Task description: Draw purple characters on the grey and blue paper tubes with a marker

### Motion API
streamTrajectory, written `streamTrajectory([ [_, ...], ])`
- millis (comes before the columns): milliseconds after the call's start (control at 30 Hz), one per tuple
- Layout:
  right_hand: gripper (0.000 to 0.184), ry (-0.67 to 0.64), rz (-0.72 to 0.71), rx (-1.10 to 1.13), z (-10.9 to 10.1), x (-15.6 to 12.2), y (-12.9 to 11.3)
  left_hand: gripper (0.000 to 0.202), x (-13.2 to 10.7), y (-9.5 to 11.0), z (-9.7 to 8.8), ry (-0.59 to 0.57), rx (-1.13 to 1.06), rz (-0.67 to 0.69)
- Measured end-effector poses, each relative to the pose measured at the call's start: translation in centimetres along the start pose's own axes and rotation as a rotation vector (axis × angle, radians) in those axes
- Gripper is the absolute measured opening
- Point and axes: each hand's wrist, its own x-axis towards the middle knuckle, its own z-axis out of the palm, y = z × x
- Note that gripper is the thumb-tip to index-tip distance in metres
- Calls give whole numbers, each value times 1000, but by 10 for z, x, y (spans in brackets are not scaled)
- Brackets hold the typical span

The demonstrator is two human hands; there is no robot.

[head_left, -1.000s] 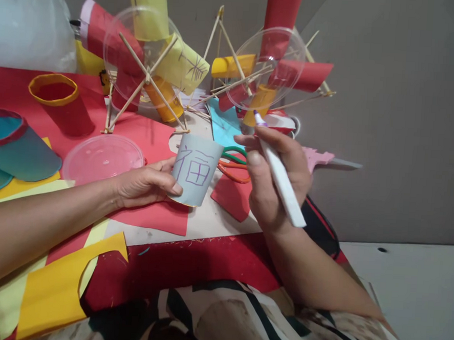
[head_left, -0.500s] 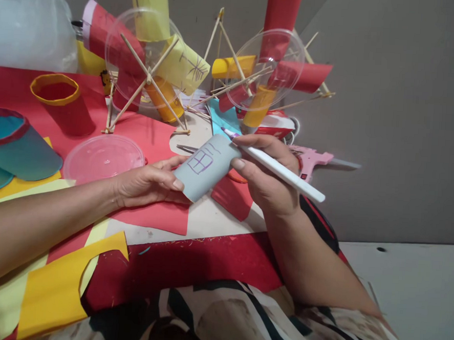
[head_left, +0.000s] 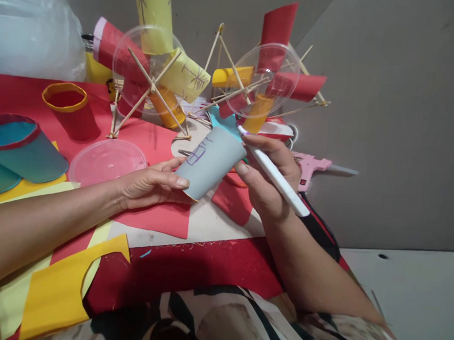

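Observation:
A grey-blue paper tube (head_left: 215,161) lies tilted in my left hand (head_left: 152,186), the thumb over its near end and the fingers beneath. Purple lines on the tube form a windowed square with short strokes above it. My right hand (head_left: 270,178) pinches a white marker (head_left: 280,181) whose purple tip points up and away, close to the tube's far end. Whether the tip touches the tube I cannot tell. Behind the tube lies a light-blue piece of paper (head_left: 225,119), with scissors blades (head_left: 184,152) just left of the tube.
Two stick-framed wheels with clear plastic discs (head_left: 129,95) and coloured paper tubes stand behind. At left are a red cup (head_left: 72,117), a teal cup (head_left: 39,153) and a pink lid (head_left: 108,160). A pink glue gun (head_left: 309,167) lies right. Yellow paper (head_left: 54,293) is in front.
The tube has rolled in my left hand, carrying the purple drawing toward its left side. The marker has swung steeper, its tip lifted away from the drawing. The camera view has shifted slightly.

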Motion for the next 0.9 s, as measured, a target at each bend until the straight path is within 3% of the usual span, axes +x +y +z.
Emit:
streamTrajectory([
  [167,32,36,14,-31,0,-1,-5,73,-2,-2,2,16,90,3],
  [367,27,-8,35,-55,3,0,-25,89,-5,-6,11,107,293,40],
  [533,30,42,-62,-71,5,1,-26,86,-4,-4,11,123,221,25],
  [667,31,66,-125,-85,4,3,-24,74,-2,-3,9,77,197,17],
  [900,25,0,-116,-99,5,1,-32,66,0,-6,5,-121,288,0],
])
